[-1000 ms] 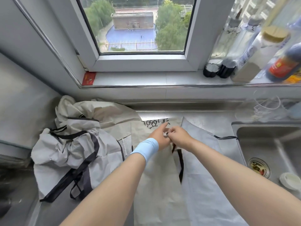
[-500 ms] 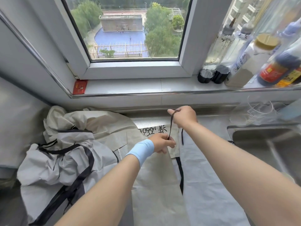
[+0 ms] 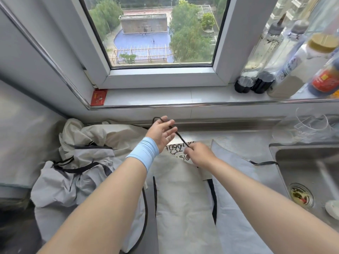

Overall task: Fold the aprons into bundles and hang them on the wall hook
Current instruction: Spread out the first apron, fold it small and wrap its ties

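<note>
The left hand [image 3: 161, 133] was held wide above the far edge of the steel table [image 3: 238, 138], palm up and fingers straight and spread, with a thin black strap [image 3: 178, 136] looped over them. From the fingers the strap ran down and to the right to the right hand [image 3: 199, 154], which pinched it between thumb and fingertips just above the top of the folded apron [image 3: 183, 198]. A pale blue ribbed wristband [image 3: 143, 154] wrapped the left wrist.

The folded apron lay flat on the table between the forearms as a long beige panel of stiff, faintly creased cloth with black edging down both sides. Black handwritten marks crossed its top edge; the hands hid part of them and they could not be read. Under it to the right spread a smooth grey apron [image 3: 238, 198], its black tie trailing toward the steel sink [image 3: 302, 162]. To the left sat a heap of crumpled aprons [image 3: 73, 171], beige and grey with black straps, full of sharp wrinkles.

On the white window sill [image 3: 165, 96] lay a small red card [image 3: 99, 97] with print too small to read. Tall clear bottles [image 3: 264, 52] stood at the right, and beside them a dark bottle [image 3: 324, 79] whose red label was too blurred to read.
</note>
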### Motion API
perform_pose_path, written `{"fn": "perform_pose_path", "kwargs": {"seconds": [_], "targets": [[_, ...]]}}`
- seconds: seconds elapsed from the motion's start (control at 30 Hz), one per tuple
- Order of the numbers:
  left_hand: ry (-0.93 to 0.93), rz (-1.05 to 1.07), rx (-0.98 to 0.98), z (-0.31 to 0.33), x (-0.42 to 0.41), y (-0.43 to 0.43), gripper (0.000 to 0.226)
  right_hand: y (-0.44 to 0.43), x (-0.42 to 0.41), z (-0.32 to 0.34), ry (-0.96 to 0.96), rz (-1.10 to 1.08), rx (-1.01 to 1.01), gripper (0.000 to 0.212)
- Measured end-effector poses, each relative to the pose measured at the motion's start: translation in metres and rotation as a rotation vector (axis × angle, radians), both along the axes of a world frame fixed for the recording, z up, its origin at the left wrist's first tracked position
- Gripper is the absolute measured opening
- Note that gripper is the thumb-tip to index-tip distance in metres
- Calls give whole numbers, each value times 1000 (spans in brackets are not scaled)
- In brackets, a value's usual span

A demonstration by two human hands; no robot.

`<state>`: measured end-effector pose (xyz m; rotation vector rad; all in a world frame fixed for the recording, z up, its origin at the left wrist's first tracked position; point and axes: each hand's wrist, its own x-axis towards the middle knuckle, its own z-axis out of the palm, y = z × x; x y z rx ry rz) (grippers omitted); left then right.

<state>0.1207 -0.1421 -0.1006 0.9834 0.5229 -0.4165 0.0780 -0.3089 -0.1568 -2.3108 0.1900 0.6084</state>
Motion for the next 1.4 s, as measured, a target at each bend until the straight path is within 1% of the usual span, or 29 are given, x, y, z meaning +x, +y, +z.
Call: {"fn": "perform_pose_path", "kwargs": {"seconds": [0.03,0.07,0.1,0.13,0.17,0.2,0.23,0.27,0.3,0.33,0.37,0.4,0.43,0.5,0.53,0.57,0.63,0.67,0.77,0.83,0.9,0.93,0.97,1.03,1.1,1.17,1.27,1.33,1.4], "targets": [[-17,20,40,-2,4,6,33,-1,3,-2,3,-15,-56,27],[-33,21,122,-4,7,13,48,-3,7,-7,3,-30,-121,27],[-40,10,249,-11,10,22,66,-4,9,-9,-10,-44,-190,28],[-42,-11,410,-17,9,30,78,-5,12,-12,-33,-65,-246,27],[-47,-47,599,-23,7,38,82,-6,14,-15,-58,-99,-272,25],[-56,-101,801,-29,1,43,79,-7,15,-18,-77,-131,-262,23],[-73,-171,992,-37,-7,46,72,-6,14,-22,-81,-150,-222,20],[-113,-246,1143,-44,-18,46,62,-6,13,-24,-83,-146,-167,18],[-169,-327,1239,-51,-30,44,52,-6,9,-26,-82,-129,-113,16],[-230,-425,1286,-58,-44,40,45,-5,4,-30,-95,-117,-68,17],[-289,-547,1321,-66,-57,35,40,-4,-2,-33,-133,-111,-36,22],[-345,-702,1377,-74,-70,29,41,-4,-10,-37,-200,-114,-15,34],[-385,-868,1452,-84,-81,25,51,-5,-19,-38,-276,-115,-9,42],[-382,-1122,1564,-100,-98,22,81,-7,-40,-41,-430,-61,-84,42],[-361,-1185,1593,-105,-101,23,90,-8,-50,-44,-483,8,-164,40],[-359,-1217,1617,-108,-102,24,94,-10,-62,-45,-517,82,-239,38],[-369,-1226,1655,-110,-93,27,97,-11,-83,-50,-534,214,-311,38],[-361,-1223,1670,-109,-85,29,97,-11,-91,-53,-496,285,-334,43],[-302,-1199,1769,-106,-70,29,98,-8,-100,-60,-251,459,-415,68],[-323,-1106,1864,-102,-77,23,93,-3,-96,-62,-179,494,-452,73],[-451,-967,1906,-97,-96,15,77,3,-88,-61,-161,507,-469,73],[-521,-918,1891,-97,-108,12,69,6,-83,-61,-147,511,-476,74],[-559,-920,1845,-99,-119,11,67,8,-79,-59,-132,515,-482,74],[-514,-1057,1735,-107,-137,15,81,10,-74,-55,-110,523,-475,75],[-439,-1231,1726,-112,-139,22,92,7,-75,-50,-112,505,-433,74],[-388,-1290,1743,-110,-130,25,96,-2,-83,-44,-145,459,-399,70],[-357,-1264,1785,-95,-122,12,93,-25,-100,-39,-202,352,-394,60],[-428,-1167,1781,-85,-128,-6,83,-48,-114,-35,-196,270,-421,56],[-547,-1077,1735,-77,-141,-28,69,-69,-126,-31,-154,208,-451,56]]}}
